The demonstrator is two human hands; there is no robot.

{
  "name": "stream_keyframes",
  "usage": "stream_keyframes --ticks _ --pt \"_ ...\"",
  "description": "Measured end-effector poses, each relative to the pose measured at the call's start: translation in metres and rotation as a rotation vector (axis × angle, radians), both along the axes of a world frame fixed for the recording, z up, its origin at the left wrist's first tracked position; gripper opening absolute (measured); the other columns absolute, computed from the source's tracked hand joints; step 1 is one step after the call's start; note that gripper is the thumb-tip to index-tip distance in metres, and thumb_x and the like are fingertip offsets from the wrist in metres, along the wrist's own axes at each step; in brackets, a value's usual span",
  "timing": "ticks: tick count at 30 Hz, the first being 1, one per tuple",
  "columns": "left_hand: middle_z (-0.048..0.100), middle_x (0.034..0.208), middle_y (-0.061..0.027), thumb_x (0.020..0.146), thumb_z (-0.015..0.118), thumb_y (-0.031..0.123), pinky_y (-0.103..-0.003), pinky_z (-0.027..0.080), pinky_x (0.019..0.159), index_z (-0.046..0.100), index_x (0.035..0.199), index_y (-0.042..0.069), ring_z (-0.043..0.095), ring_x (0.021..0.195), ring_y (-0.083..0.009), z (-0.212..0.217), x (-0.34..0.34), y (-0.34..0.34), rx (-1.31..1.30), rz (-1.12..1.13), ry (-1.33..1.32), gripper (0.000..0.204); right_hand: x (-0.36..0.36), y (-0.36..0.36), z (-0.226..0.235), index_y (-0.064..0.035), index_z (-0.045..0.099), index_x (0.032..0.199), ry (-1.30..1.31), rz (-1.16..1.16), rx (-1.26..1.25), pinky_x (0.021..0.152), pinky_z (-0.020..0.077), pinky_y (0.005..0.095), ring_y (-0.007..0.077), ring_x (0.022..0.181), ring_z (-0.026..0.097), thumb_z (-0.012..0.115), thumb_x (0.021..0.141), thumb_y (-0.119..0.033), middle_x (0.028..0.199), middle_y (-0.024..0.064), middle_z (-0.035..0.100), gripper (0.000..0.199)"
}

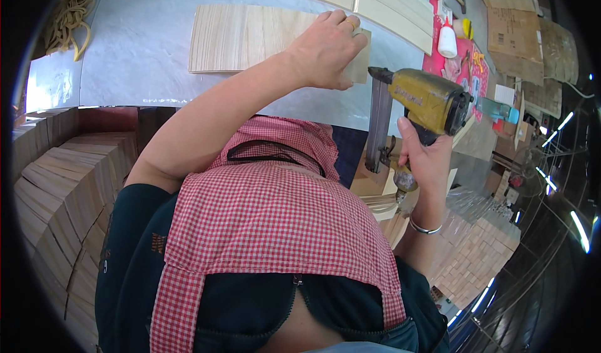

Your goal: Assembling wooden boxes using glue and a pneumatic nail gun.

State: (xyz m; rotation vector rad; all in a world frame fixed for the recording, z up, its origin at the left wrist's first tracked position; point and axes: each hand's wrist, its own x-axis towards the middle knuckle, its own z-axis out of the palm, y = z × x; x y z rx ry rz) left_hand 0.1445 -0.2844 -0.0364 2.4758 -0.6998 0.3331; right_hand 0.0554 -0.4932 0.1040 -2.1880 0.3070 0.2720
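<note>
A pale wooden board (244,36) with striped grain lies on the grey-white tabletop (141,58). My left hand (328,49) grips the board near its right end, fingers bent over the far side and thumb by the near edge. My right hand (427,159) is wrapped around the handle of a yellow and black air nail gun (426,96). The gun's nose points left, close to the board's right end. Its long dark magazine (379,121) hangs below the nose, and an air fitting (404,181) shows under the handle.
Joined pale panels (394,8) lie along the far side. A white glue bottle (447,43) with a red tip stands on a pink sheet at right, near a yellow tape roll (463,28). Tan cord (66,15) is heaped at far left. Stacked wood pieces (62,190) fill the lower left.
</note>
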Motion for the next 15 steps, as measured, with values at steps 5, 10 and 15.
stream_keyframes --ticks 5,10,15 --pt "0.057 0.125 -0.0148 0.062 0.088 0.039 -0.042 0.043 0.101 0.065 0.106 0.005 0.052 0.110 -0.0311 0.002 -0.001 0.000 0.011 0.001 0.033 0.060 0.015 0.004 -0.001 0.0022 0.067 0.089 0.035 -0.023 -0.058 0.039 0.0393 0.0229 0.0091 0.041 0.048 0.077 0.089 -0.015 0.058 0.0019 0.058 0.019" --pt "0.057 0.124 -0.0147 0.062 0.087 0.039 -0.042 0.043 0.102 0.066 0.107 0.005 0.051 0.111 -0.0308 0.003 -0.001 0.001 0.029 0.000 0.053 0.060 0.019 0.007 -0.002 0.0021 0.068 0.086 0.042 -0.037 -0.064 0.039 0.0394 0.0227 0.0092 0.041 0.048 0.077 0.089 -0.016 0.056 0.0017 0.057 0.021" --pt "0.057 0.125 -0.0151 0.062 0.087 0.040 -0.042 0.042 0.103 0.066 0.107 0.005 0.051 0.111 -0.0310 0.002 0.000 0.000 0.023 -0.002 0.059 0.060 0.022 0.009 -0.002 0.0026 0.068 0.087 0.051 -0.025 -0.041 0.040 0.0395 0.0226 0.0091 0.041 0.048 0.077 0.089 -0.017 0.056 0.0020 0.057 0.022"
